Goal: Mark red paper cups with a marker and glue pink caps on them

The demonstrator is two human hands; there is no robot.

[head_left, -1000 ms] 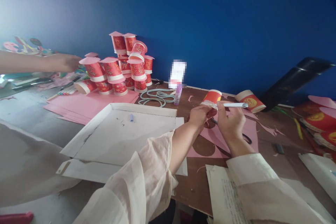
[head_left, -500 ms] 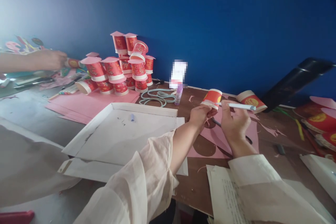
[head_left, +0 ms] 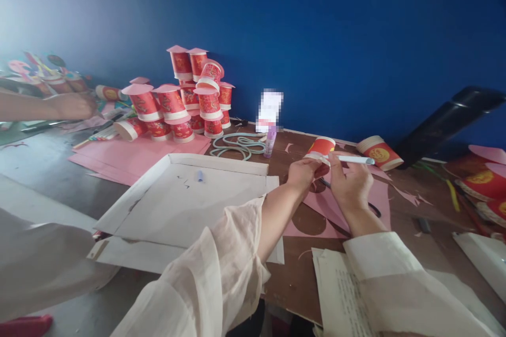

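Observation:
My left hand (head_left: 303, 174) is closed around the lower part of a red paper cup (head_left: 323, 146) with a pale rim. In my right hand (head_left: 351, 183) is a slim white marker (head_left: 356, 159), its near end pointing right and its tip at the cup's side; the tip itself is hard to make out. Below both hands lies a pink paper sheet (head_left: 373, 195) with round cut-outs, with a dark-handled tool partly hidden under my right wrist. Just beyond, another red paper cup (head_left: 380, 154) with a yellow emblem lies tilted on the table.
A white cardboard tray (head_left: 221, 205) holds a small bluish cap (head_left: 200, 176). Capped red cups (head_left: 169, 102) are stacked behind pink sheets (head_left: 106, 160). A purple glue stick (head_left: 270, 141), a coiled cable (head_left: 237, 146) and a black bottle (head_left: 450, 121) stand or lie near the wall. Another person's hand (head_left: 77, 106) is at left.
My right hand and the marker have shifted slightly left along the cup, which has dipped a little. At left, the other person's hand has moved slightly down and away from a cup.

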